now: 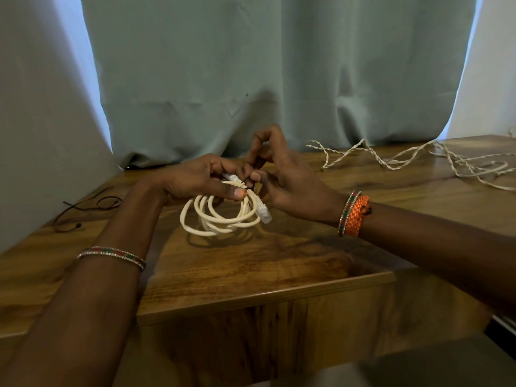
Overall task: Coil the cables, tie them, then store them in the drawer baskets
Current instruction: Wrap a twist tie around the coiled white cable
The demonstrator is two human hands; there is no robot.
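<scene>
Two hands meet above the wooden surface [251, 263]: the left hand [192, 178] has its grip around the coiled white cable [220, 216], the right hand [282, 177] pinches a thin dark tie [249, 183] at the coil's top.

Both forearms reach in from 7 and 4 o'clock, meeting at centre. The left hand [192, 180] is curled, thumb pressed forward toward 3 o'clock. The right hand [282, 174] pinches with bent fingers, knuckles arched toward 12.
</scene>
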